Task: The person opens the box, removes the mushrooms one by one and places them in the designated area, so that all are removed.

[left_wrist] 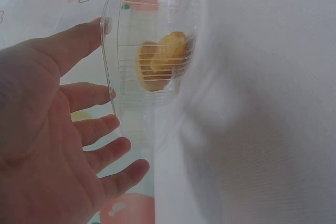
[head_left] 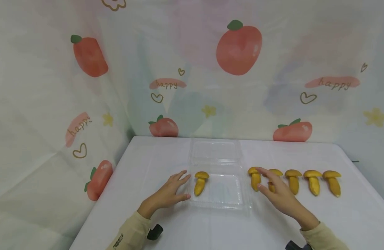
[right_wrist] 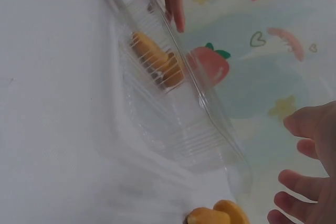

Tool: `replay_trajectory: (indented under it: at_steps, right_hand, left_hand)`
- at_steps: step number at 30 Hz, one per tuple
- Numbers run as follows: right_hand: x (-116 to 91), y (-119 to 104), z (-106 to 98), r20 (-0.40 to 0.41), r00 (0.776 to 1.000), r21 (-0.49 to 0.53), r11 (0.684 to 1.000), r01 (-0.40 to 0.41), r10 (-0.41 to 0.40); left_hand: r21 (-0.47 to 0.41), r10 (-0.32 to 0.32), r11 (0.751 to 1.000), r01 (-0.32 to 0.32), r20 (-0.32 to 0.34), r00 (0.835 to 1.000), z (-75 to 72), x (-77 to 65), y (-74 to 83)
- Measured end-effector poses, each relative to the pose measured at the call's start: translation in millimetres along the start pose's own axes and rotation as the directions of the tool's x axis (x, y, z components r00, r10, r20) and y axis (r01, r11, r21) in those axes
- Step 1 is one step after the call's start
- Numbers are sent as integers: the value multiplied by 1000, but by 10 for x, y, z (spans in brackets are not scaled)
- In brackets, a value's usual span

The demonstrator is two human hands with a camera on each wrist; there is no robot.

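A clear plastic clamshell box (head_left: 217,207) lies with its lid (head_left: 215,151) folded back. One yellow mushroom (head_left: 200,185) rests inside the box, at its left side. My left hand (head_left: 168,192) is at the box's left edge with fingers spread; in the left wrist view, thumb and fingertips meet or nearly meet the clear rim (left_wrist: 109,66). My right hand (head_left: 281,198) hovers by the row's leftmost mushroom (head_left: 255,182), fingers extended and holding nothing, and partly hides the second mushroom (head_left: 275,171). The right wrist view shows a mushroom (right_wrist: 215,214) below this hand (right_wrist: 312,166).
Further right in the row stand out three more yellow mushrooms, the nearest mushroom (head_left: 293,182) close to my right hand. All lie on a white-covered table (head_left: 217,232). A printed fabric backdrop (head_left: 192,52) rises behind the table and along its left side.
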State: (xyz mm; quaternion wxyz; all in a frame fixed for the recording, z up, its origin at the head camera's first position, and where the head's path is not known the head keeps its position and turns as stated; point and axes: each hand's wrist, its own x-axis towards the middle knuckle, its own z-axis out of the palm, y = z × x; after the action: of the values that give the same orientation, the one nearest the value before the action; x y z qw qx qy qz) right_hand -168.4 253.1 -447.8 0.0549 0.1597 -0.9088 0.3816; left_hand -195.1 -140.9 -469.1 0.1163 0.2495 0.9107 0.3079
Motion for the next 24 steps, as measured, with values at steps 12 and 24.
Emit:
replay_trajectory:
  at_steps: [12,24]
  right_hand:
    - [126,-191,177,21,999,38,998,47,-48]
    - [225,-315,431,74,994,101,992,71,-79]
  left_hand:
    - [3,-11,1000,11,-2,1000,9,-18,25]
    - [4,-10,1000,10,3,1000,21,-8,11]
